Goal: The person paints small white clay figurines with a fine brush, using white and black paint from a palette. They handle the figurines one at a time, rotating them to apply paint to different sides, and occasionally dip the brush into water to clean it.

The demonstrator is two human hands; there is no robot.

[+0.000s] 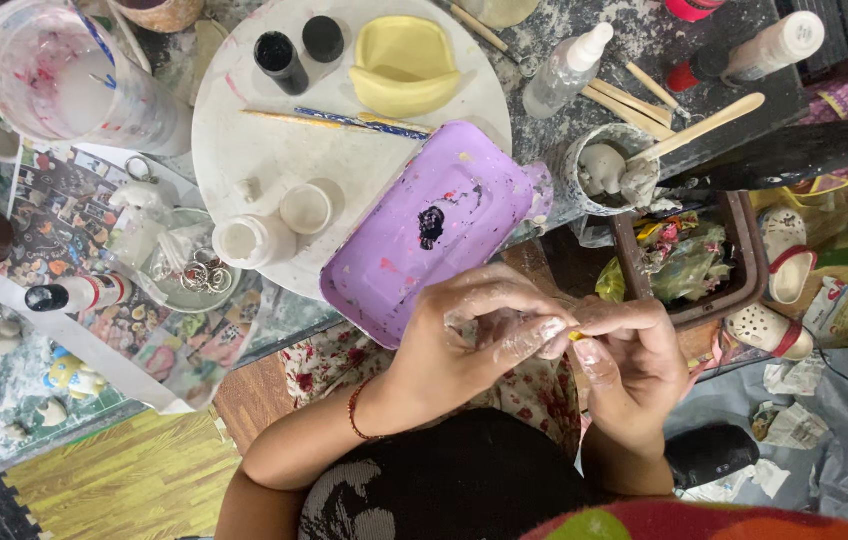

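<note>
- The left hand (474, 325) and right hand (634, 355) meet above the lap, fingertips touching.
- One tiny yellow bit (575, 336) sits right between them. Both hands pinch it shut, equally near. It is too small to tell which way it points.
- One purple tray (424, 225) with a dark paint blob lies just above the left hand.
- One white plate (274, 150) holds two black caps (279, 55) and one yellow mold (404, 65).
</note>
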